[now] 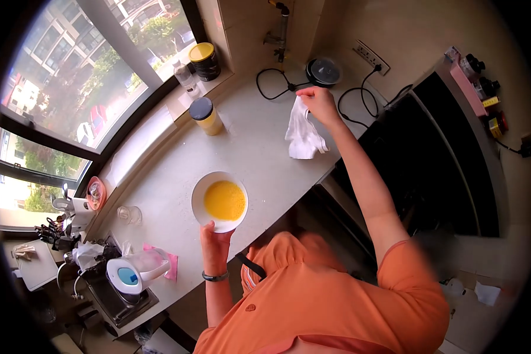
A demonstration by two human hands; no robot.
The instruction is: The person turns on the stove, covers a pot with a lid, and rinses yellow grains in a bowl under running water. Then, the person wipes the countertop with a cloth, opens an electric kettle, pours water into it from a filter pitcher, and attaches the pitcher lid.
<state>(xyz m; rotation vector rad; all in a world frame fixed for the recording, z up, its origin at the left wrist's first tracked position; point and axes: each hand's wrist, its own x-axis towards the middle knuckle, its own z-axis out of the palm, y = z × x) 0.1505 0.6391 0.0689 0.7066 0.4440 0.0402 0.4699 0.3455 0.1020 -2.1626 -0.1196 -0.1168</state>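
Observation:
My left hand [216, 241] grips the near rim of a white bowl [199, 203], thumb over the edge. Yellow liquid [225, 200], much like beaten egg, fills the lower part of the bowl. Out to the right, my right hand [318, 101] pinches the top of a white cloth [304, 133], which hangs down in folds above the counter. Behind that hand sits a dark round-lidded container [324, 72]. Whether the bowl touches the counter I cannot tell.
A grey-lidded jar [206, 116] stands near the window ledge. At left are a water filter pitcher [130, 275], a small glass [129, 215] and a sink [119, 307]. Black cables [360, 97] run along the back. A dark appliance [436, 153] stands at right.

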